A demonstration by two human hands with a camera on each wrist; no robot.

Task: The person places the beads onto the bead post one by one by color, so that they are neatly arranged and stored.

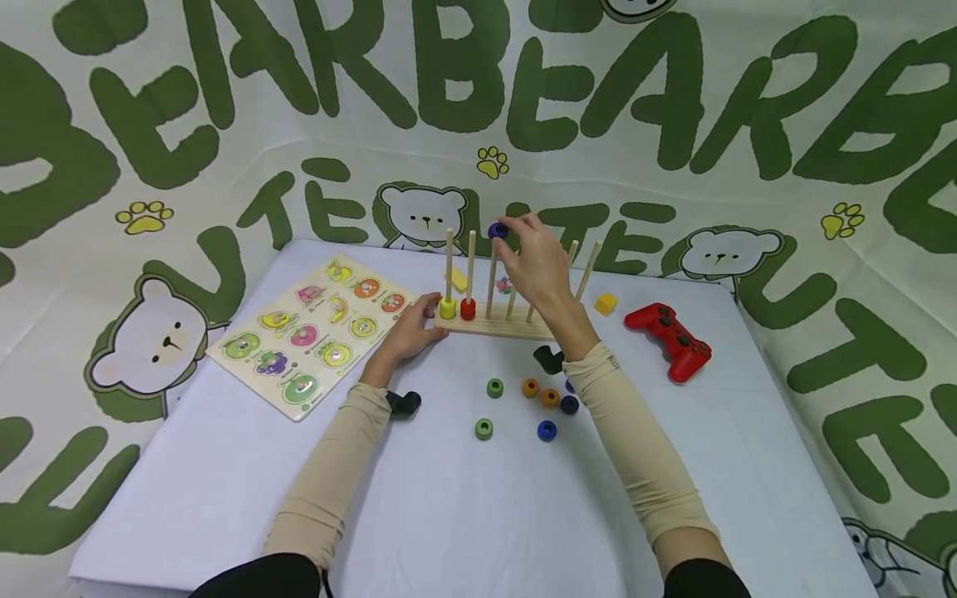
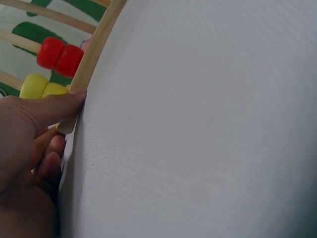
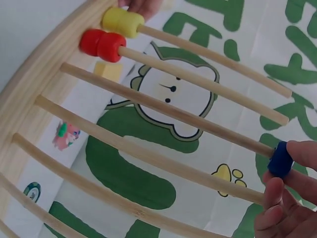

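A wooden peg rack (image 1: 493,325) with several upright pegs stands on the table. My left hand (image 1: 410,329) grips the left end of its base, thumb (image 2: 59,106) on the front edge and fingers curled behind. My right hand (image 1: 535,259) pinches a blue bead (image 3: 281,159) between thumb and fingers at the tip of the third peg (image 3: 168,110) from the left. Two yellow beads (image 3: 123,22) sit at the foot of the first peg, and two red beads (image 3: 103,45) at the foot of the second. The third peg is bare below the blue bead.
Loose green beads (image 1: 483,428), orange beads (image 1: 530,388) and blue beads (image 1: 547,430) lie in front of the rack. A fruit puzzle board (image 1: 302,336) lies left, a red game controller (image 1: 669,340) right. Yellow blocks (image 1: 606,304) and a small pink figure (image 3: 66,135) lie near the rack.
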